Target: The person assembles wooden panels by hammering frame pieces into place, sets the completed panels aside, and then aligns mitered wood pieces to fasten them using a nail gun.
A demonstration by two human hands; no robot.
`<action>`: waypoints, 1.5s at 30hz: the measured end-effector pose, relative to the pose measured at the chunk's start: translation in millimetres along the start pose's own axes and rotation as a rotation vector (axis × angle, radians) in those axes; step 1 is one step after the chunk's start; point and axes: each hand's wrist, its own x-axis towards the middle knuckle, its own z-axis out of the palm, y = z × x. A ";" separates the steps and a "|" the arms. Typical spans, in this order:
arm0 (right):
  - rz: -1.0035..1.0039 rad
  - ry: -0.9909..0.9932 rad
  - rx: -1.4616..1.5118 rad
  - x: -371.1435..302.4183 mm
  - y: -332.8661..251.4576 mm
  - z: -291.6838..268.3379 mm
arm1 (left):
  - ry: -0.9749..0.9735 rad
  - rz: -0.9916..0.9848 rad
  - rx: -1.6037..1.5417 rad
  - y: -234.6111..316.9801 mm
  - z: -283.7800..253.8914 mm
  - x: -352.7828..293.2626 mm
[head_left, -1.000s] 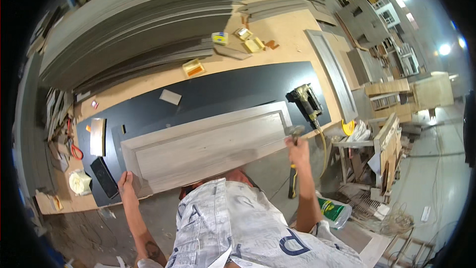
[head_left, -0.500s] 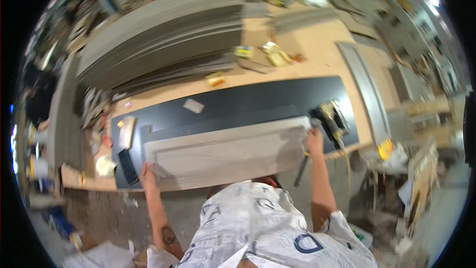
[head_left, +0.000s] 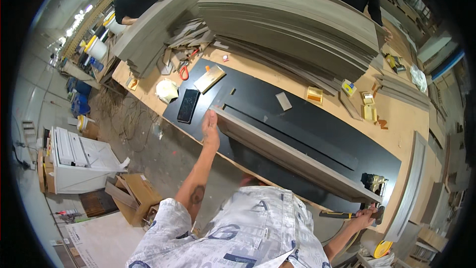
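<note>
Observed grey framed panel (head_left: 297, 160) tilted up over the black sheet (head_left: 258, 89), running lengthwise along the near edge of the table (head_left: 396, 129). Saw left end grasped in the left hand (head_left: 210, 126). Saw right hand (head_left: 366, 216) clenched round the hammer (head_left: 339, 214) at the right end; cannot tell about finger contact with the wood there. Noted nail gun (head_left: 373, 182) crowding that end, limiting room. Beyond, noted broad band of sheet bearing pale card (head_left: 284, 101). Recorded phone (head_left: 188, 105) by sheet's near-left corner, grey strip (head_left: 407, 188) along table's right edge, board stack (head_left: 292, 15) toward far edge.
</note>
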 end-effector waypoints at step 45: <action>-0.959 -1.466 -0.869 -368.4 -73.4 305.0 | -0.151 0.007 0.214 64.4 -3.5 17.9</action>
